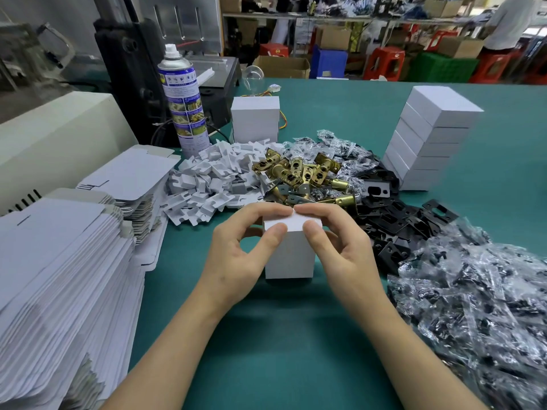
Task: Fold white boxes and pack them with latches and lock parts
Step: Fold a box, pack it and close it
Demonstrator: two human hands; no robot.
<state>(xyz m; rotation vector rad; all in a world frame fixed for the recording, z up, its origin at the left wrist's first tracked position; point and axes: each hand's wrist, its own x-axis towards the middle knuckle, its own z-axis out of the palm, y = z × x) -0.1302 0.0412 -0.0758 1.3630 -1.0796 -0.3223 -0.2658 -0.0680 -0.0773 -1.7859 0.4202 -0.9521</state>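
A small white box (291,254) stands upright on the green table (266,335) in front of me, its top closed. My left hand (239,253) grips its upper left corner, thumb on the near face and fingers over the top. My right hand (340,247) grips the upper right corner the same way. Behind the box lies a pile of brass latches (302,176). Black lock plates (390,220) spread to the right of them. White plastic inserts (207,184) are heaped to the left.
Stacks of flat white box blanks (59,276) fill the left side. A stack of closed white boxes (429,137) stands at the back right, one more box (255,118) at the back centre. Bagged parts (479,306) cover the right. A spray can (185,102) stands by a machine (133,78).
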